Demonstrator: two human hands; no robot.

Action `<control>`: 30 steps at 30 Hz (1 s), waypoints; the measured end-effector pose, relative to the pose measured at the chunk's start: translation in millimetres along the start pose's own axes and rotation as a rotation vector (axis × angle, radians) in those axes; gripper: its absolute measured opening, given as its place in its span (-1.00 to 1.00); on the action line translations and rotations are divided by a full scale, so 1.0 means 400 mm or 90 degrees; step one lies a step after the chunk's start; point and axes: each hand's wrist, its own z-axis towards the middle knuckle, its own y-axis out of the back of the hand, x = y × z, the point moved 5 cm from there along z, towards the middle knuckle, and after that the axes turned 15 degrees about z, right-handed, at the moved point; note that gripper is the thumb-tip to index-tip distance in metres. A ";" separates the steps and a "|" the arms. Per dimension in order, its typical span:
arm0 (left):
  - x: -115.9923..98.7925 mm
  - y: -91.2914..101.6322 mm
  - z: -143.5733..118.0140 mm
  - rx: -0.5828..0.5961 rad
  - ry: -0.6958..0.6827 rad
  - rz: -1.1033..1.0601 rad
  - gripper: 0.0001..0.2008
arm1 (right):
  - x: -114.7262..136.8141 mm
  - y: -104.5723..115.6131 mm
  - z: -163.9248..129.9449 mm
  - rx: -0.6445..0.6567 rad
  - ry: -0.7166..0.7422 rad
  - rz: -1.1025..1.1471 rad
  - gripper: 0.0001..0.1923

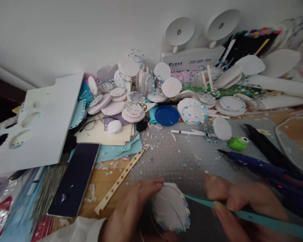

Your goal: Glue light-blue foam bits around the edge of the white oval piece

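Note:
At the bottom centre, my left hand [131, 208] grips a white foam disc [170, 203] by its left side, fingers curled around it. Blue and white bits line the disc's lower and right edge, and thin wire-like strands cross its face. My right hand [244, 201] is closed around teal tweezers [204, 201], whose narrow tip points left to the disc's upper right edge. Whether the tip touches the disc or holds a piece, I cannot tell. Both hands are somewhat blurred.
A grey cutting mat [164, 161] carries scattered confetti. To the right lies a blue glue gun [255, 163] near a green ball-like item [237, 143]. Decorated discs [193, 111] crowd the back beside a blue lid [167, 115]. A phone [74, 181] and white foam board [47, 134] are left.

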 end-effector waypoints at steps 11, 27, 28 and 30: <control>-0.001 -0.001 -0.004 -0.009 0.005 -0.011 -0.24 | 0.011 -0.009 0.000 0.066 0.011 -0.036 -0.74; -0.002 0.000 -0.004 -0.029 -0.001 -0.006 -0.23 | 0.006 -0.005 -0.011 0.129 0.034 -0.056 -0.71; -0.001 0.000 -0.006 -0.032 0.001 -0.003 -0.23 | 0.007 -0.004 -0.010 0.111 0.029 -0.048 -0.72; 0.002 0.000 -0.010 -0.037 0.006 0.004 -0.21 | 0.006 0.004 -0.010 0.040 0.008 -0.034 -0.75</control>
